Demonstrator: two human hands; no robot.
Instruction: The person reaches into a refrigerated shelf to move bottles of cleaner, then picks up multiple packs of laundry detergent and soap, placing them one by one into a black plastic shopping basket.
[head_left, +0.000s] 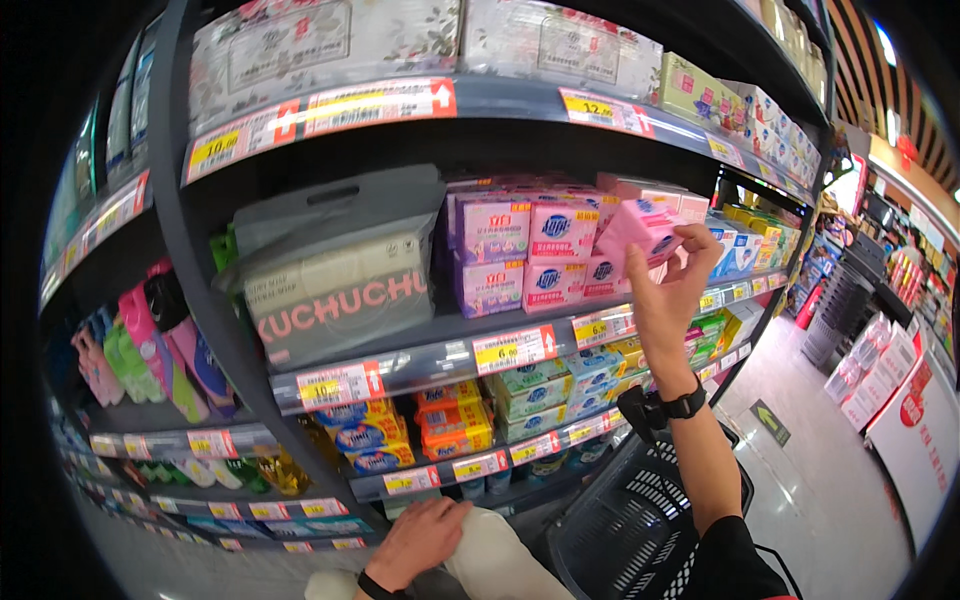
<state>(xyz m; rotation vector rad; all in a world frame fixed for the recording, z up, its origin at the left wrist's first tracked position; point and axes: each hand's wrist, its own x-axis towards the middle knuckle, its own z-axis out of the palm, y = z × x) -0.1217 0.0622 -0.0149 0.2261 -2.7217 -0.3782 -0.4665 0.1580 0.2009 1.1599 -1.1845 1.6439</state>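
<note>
My right hand (675, 292) holds a pink soap pack (643, 225) by its edges between thumb and fingers, tilted, at the front of a middle shelf. Behind and left of it are stacked pink soap packs (555, 232), with purple packs (491, 229) beside them. A band with a dark device is on my right wrist. My left hand (424, 536) rests on my knee, holding nothing, its fingers bent over the trouser leg (499, 555).
A grey zip bag of soap (345, 277) stands on the same shelf. Price tags (514, 349) line the shelf edges. Below are orange soap packs (454, 424) and green packs (532, 390). A dark plastic shopping basket (600, 525) is on the floor by my right arm. An aisle (802, 487) runs right.
</note>
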